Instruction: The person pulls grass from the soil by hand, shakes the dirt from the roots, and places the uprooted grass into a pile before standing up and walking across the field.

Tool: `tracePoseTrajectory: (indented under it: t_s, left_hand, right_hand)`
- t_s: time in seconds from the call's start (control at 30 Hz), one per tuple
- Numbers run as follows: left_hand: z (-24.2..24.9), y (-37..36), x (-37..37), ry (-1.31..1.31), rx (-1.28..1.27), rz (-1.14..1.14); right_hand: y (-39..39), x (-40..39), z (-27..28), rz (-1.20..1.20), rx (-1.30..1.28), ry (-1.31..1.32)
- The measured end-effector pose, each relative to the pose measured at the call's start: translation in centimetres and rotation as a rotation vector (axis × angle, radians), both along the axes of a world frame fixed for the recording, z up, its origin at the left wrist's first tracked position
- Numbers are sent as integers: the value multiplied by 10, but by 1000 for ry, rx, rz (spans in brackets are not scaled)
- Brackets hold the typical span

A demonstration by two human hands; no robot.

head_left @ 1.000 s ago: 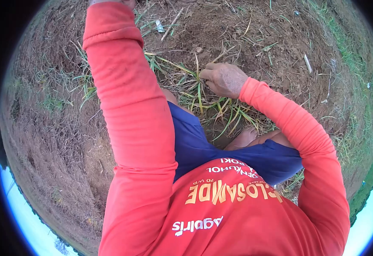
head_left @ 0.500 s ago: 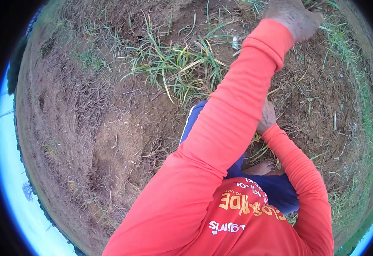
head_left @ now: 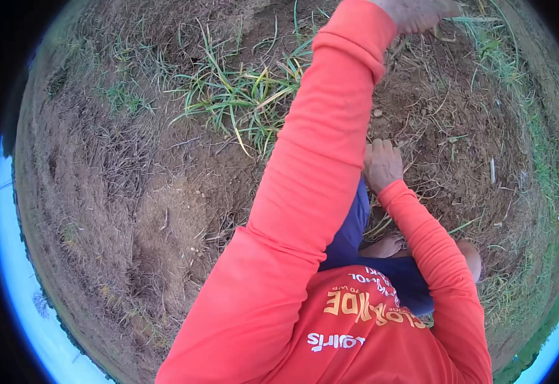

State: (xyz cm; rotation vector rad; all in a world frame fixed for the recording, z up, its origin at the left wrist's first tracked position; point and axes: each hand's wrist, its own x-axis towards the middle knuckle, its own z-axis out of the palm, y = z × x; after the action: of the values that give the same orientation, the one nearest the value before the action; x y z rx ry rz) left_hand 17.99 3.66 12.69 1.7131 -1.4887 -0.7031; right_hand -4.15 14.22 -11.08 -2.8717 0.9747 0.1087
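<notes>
My left hand [head_left: 419, 14] reaches far forward, partly cut off by the top edge of the view. Its visible fingers are bent together and point right, beside a green grass blade [head_left: 476, 19]; what they hold is hidden. Nearer my body, my right hand [head_left: 383, 165] rests low at the soil, knuckles up and fingers curled under. Whatever is beneath those fingers cannot be made out. Bare brown soil with dry roots and stems [head_left: 446, 128] lies to the right of both hands. A green grass clump [head_left: 244, 96] grows left of my left forearm.
My bent leg in blue trousers [head_left: 350, 224] and a bare foot [head_left: 385, 246] are below my right hand. A pale stick [head_left: 492, 171] lies on the soil at right. More grass [head_left: 538, 141] runs along the right side. Dry, straw-covered ground [head_left: 119, 147] spreads left.
The view has shifted, so the ground appears farther left. My left arm has swung left and forward, uncovering my right hand, which stays low near the soil.
</notes>
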Motion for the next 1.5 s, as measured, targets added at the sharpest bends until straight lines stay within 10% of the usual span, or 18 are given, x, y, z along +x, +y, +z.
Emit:
tracePoseTrajectory:
  t_s: [0.33, 0.97, 1.5]
  left_hand:
    - [-198, 66, 81, -554, 607, 272]
    - [-237, 67, 106, -476, 888, 56]
    - [-274, 98, 85, -640, 572, 154]
  right_hand:
    - [-16, -20, -3, 41, 69, -97]
    - [-33, -82, 75, -404, 240, -595]
    - [-128, -162, 138, -823, 578, -614]
